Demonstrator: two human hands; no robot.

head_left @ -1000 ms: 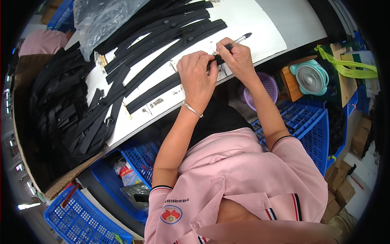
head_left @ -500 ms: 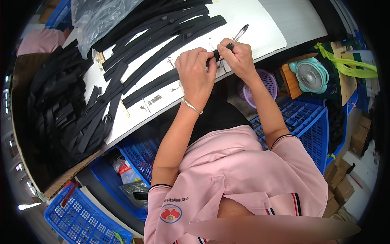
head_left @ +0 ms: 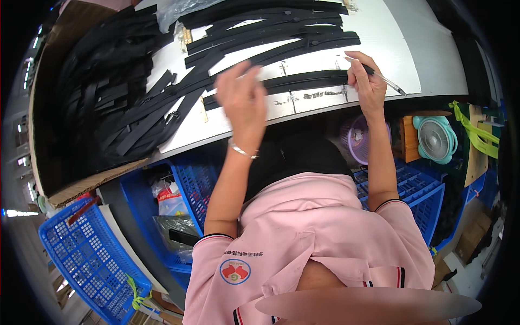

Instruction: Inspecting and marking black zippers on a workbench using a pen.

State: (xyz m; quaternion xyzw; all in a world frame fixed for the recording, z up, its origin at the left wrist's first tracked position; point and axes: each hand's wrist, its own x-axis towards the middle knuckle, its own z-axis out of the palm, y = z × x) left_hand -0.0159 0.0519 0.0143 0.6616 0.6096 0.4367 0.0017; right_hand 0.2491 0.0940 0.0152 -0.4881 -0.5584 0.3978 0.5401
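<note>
My right hand (head_left: 368,89) is closed around a pen (head_left: 391,85) with a black grip and clear barrel. Its lower fingers are at the right end of a black zipper strip (head_left: 306,80), which lies flat along the near part of a white board (head_left: 392,59) with dark ink marks. Over the left part of that strip, my left hand (head_left: 241,100) is raised, somewhat blurred, with thumb and fingers apart and nothing seen in it. Farther back, several more black zippers (head_left: 271,51) lie side by side, some with sliders visible.
A carton (head_left: 40,119) at the left holds a heap of black strips (head_left: 97,103). Blue crates (head_left: 92,260) stand below the table's near edge. On the right are a purple basket (head_left: 355,141) and a turquoise fan (head_left: 435,139). Clear plastic (head_left: 181,11) lies at the back.
My hands were close together on the strip; now they are apart, the left lifted off and the right farther right. The pen has swung to point down to the right. The view has shifted.
</note>
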